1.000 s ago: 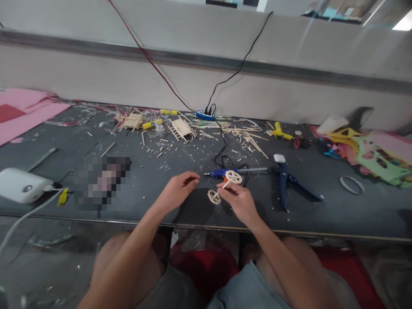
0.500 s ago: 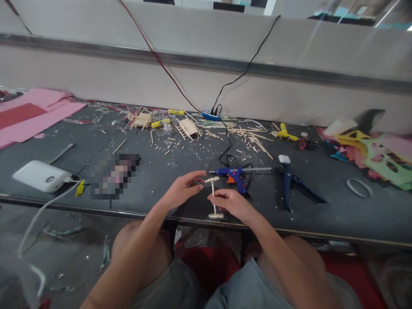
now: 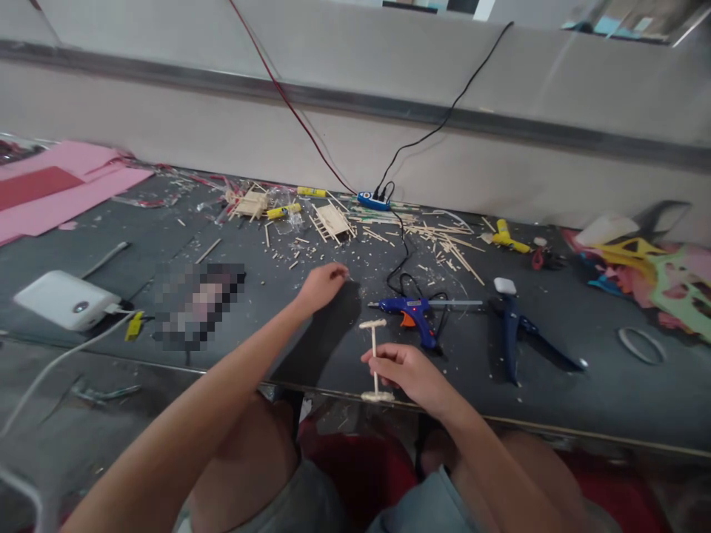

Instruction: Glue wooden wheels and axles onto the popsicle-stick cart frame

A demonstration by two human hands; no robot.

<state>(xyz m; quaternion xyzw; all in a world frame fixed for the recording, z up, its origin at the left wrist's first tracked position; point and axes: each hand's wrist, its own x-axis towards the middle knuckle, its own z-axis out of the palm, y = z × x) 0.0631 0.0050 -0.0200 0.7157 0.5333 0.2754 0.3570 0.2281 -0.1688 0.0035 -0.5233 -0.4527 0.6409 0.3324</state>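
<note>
My right hand [image 3: 408, 374] pinches a small wooden axle with a wheel at each end [image 3: 374, 360], held upright near the front edge of the dark table [image 3: 583, 392]. My left hand [image 3: 322, 285] reaches forward over the table with its fingers loosely curled, close to scattered wooden stick bits [image 3: 300, 255]; whether it holds anything I cannot tell. A blue glue gun [image 3: 416, 311] lies just beyond my right hand, its cord running back to a blue power strip [image 3: 372, 200].
Blue cutters [image 3: 514, 326] lie right of the glue gun. Small stick frames [image 3: 332, 220], yellow glue tubes [image 3: 284, 211] and loose sticks [image 3: 449, 248] litter the back. A white power bank [image 3: 58, 300] sits left, pink sheets [image 3: 61, 185] far left, coloured foam cutouts [image 3: 655, 277] right.
My left hand let go of the wheel axle and moved forward over the table. My right hand turned the axle upright and brought it nearer the table's front edge.
</note>
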